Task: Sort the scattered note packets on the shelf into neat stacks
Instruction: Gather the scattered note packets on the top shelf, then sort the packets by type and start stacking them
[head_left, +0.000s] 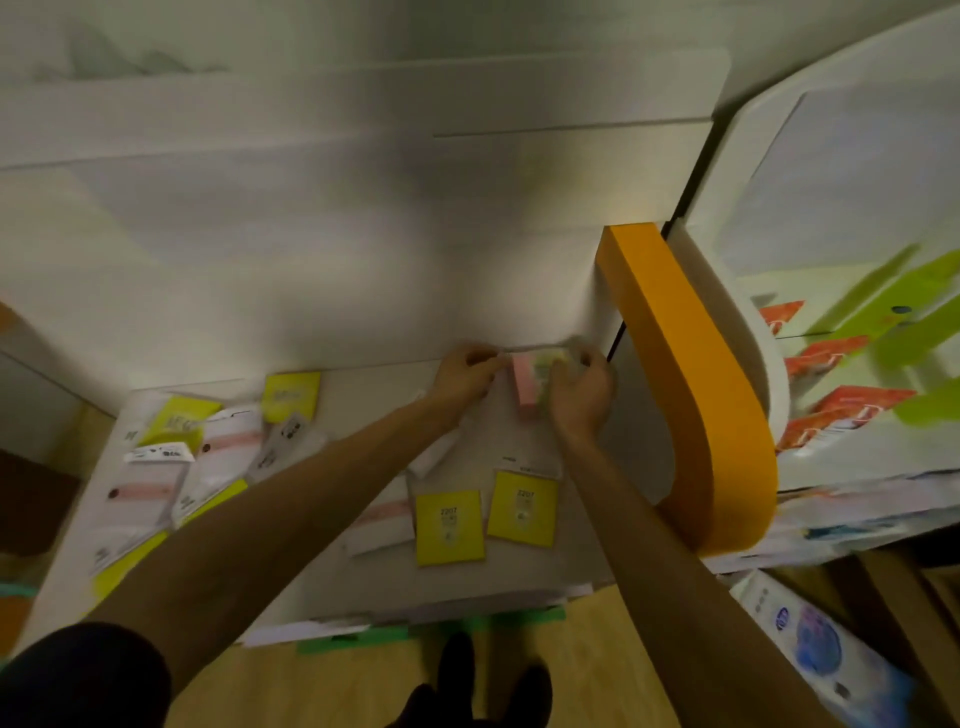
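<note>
Here, the head view looks down at a white shelf whose back edge meets a white wall and whose right end stops at a curved orange band. Both hands reach to the shelf's back corner, just left of the orange band. The left hand and the right hand hold a pink and pale green note packet between them, fingers curled around its two ends. The packet is blurred; its long axis seems to run away from the viewer. Left of the orange band, near the front edge, lie two yellow packets side by side, upright. Much farther left, a scattered pile of packets fills that end. Bare shelf lies between the pile and the hands.
</note>
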